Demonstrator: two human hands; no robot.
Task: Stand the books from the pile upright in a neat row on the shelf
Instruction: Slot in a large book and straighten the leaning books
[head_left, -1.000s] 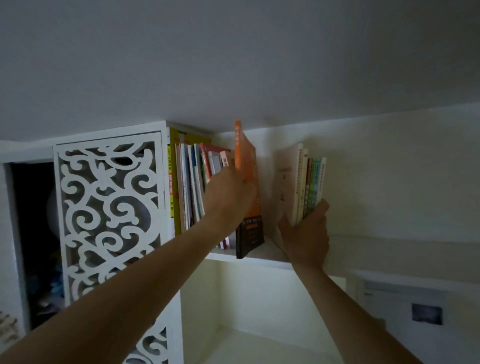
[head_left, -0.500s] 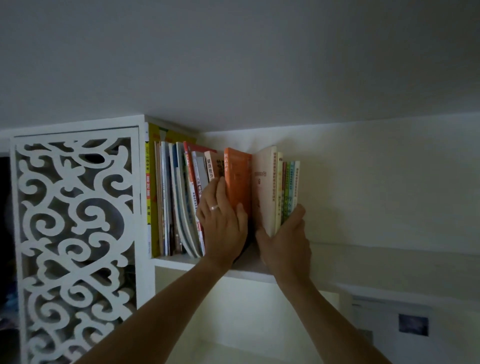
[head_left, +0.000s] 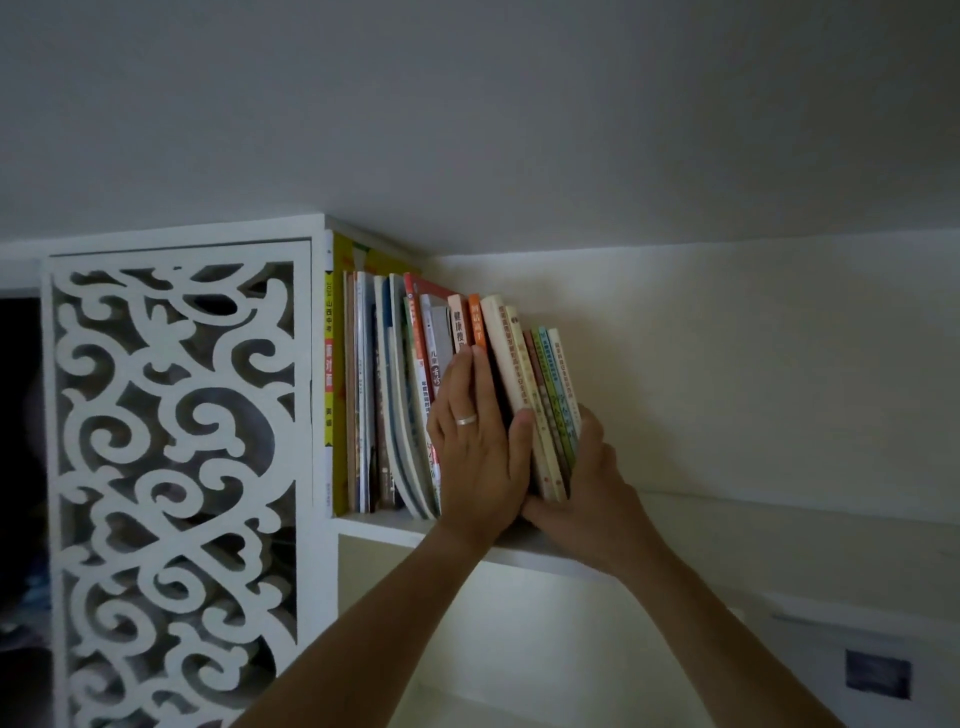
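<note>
The books (head_left: 415, 395) stand in a row on the white shelf (head_left: 727, 525), beside the carved panel (head_left: 171, 467) on the left. The left hand (head_left: 475, 447) lies flat, fingers straight, against the spines in the middle — an orange book (head_left: 476, 325) shows just above its fingertips. The right hand (head_left: 587, 483) curls round the tilted cream and green books (head_left: 545, 395) at the row's right end.
</note>
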